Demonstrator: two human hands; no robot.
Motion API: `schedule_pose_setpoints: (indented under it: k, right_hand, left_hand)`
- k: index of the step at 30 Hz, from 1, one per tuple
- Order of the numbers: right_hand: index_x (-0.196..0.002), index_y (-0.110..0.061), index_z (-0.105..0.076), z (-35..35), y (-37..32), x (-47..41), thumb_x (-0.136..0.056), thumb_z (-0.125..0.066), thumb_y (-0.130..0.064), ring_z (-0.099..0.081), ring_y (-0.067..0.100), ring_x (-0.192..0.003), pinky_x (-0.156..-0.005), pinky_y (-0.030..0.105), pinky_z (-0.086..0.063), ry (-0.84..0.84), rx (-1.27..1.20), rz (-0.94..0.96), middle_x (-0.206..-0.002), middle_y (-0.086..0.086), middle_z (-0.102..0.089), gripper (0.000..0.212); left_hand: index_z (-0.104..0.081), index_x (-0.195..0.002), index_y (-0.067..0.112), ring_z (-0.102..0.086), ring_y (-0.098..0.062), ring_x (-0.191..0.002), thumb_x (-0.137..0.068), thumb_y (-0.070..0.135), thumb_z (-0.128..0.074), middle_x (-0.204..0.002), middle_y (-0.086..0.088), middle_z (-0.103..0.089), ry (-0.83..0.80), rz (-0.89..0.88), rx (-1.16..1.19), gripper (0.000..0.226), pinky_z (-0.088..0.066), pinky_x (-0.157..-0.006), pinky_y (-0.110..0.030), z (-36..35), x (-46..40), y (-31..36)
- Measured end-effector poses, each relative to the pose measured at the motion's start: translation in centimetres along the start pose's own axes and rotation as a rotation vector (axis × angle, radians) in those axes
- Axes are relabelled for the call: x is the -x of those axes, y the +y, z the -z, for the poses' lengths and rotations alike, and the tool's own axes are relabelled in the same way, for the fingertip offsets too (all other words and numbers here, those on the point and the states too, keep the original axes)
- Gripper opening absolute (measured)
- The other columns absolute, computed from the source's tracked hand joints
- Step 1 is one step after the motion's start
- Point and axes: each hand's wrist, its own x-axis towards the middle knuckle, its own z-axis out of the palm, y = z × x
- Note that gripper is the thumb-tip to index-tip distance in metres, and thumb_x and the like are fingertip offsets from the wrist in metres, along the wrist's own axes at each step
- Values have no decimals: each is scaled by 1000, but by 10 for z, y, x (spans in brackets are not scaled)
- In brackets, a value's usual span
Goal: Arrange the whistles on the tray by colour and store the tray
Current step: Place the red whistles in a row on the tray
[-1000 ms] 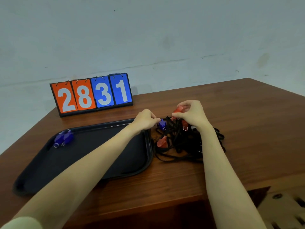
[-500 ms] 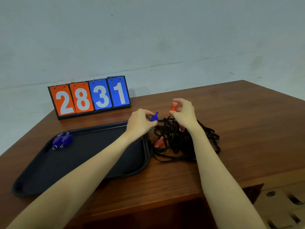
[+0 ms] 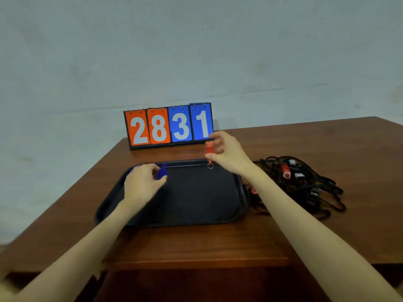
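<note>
I pinch a blue whistle (image 3: 162,171) between the fingertips of my left hand (image 3: 142,185), low over the far left part of the black tray (image 3: 196,216); whether the whistle touches the tray floor I cannot tell. More blue shows just past my knuckles at the tray's far left corner, too hidden to make out. My right hand (image 3: 229,154) holds a red whistle (image 3: 209,148) upright, thumb and fingers pressed on its sides, and its metal ring (image 3: 210,166) hangs below, above the tray's far rim. This whistle is in the air, clear of the tray.

To the right of the tray, on the brown wooden table (image 3: 305,234), lies a tangle of black lanyards (image 3: 305,188). Another red whistle (image 3: 285,170) sits on top of the tangle with its ring, and a bit of red (image 3: 253,190) peeks out just beside my right wrist, near the tray's right edge.

At the far side of the table, just beyond the tray, stands a flip scoreboard (image 3: 169,126) reading 2 8 in orange and 3 1 in blue, with a pale wall behind.
</note>
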Motion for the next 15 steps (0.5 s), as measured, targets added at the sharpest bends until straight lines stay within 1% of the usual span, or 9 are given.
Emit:
schedule_pose_setpoints:
  k: [3, 7, 11, 13, 15]
  right_hand:
    - [-126, -13, -45, -21, -13, -2, -83, -71, -11, -56, 8, -89, -63, 11, -44, 16, -74, -42, -105, -3, -53, 50]
    - [-122, -12, -46, -46, -22, -3, -82, -72, -10, -56, 11, -95, -62, 11, -43, 29, -96, -74, -112, 4, -56, 48]
    - [-124, -14, -44, -61, -28, -6, -82, -72, -11, -56, 9, -93, -59, 10, -42, 16, -89, -82, -109, -2, -53, 50]
    - [-124, -15, -44, -66, -28, -7, -83, -71, -11, -55, 5, -87, -60, 10, -42, 1, -59, -65, -106, -4, -52, 50]
    - [-124, -15, -44, -68, -26, -9, -82, -71, -12, -55, 5, -86, -63, 10, -43, -26, -18, -54, -105, -5, -51, 50]
  left_hand:
    - [-69, -112, 20, -52, -19, -109, -80, 47, -70, -117, -3, -60, 33, -32, -191, 41, -48, -90, -37, 3, -6, -15]
    - [-68, -115, 22, -46, -20, -111, -81, 51, -66, -117, -4, -53, 13, -45, -255, 45, -45, -92, -35, 2, -17, -28]
    - [-63, -124, 22, -46, -22, -113, -84, 59, -57, -122, -6, -53, -2, -37, -305, 54, -44, -92, -34, 3, -23, -34]
    - [-57, -129, 22, -45, -23, -119, -87, 58, -53, -129, -5, -51, 5, -61, -327, 55, -42, -96, -36, 8, -22, -37]
    - [-55, -132, 24, -43, -19, -123, -92, 48, -52, -133, -1, -50, -12, -148, -321, 47, -38, -101, -36, 14, -18, -42]
